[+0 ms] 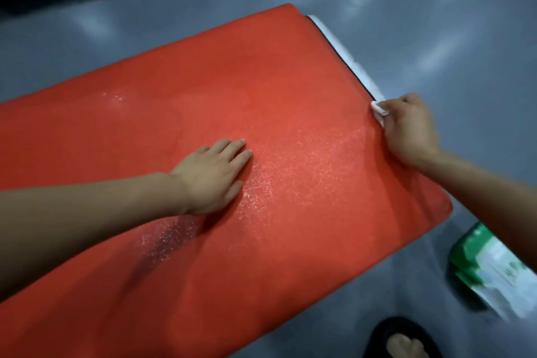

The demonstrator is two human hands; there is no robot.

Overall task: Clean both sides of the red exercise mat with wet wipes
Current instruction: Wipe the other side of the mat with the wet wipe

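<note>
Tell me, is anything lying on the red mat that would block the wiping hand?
Nothing visible does. The right hand holds the wet wipe at the red mat's edge; only the left hand rests flat on it.

Indoor floor space, looking like a home room or small gym area, exact type unclear; a smooth glossy grey floor (436, 9) is reflecting streaks of overhead light, a red exercise mat (261, 96) is lying flat on it, a green and white wet wipe pack (494, 267) is sitting on the floor just beside the mat, a foot in a dark slipper (404, 340) is standing at the bottom edge; dark blurred strip at top left, not identifiable
</note>
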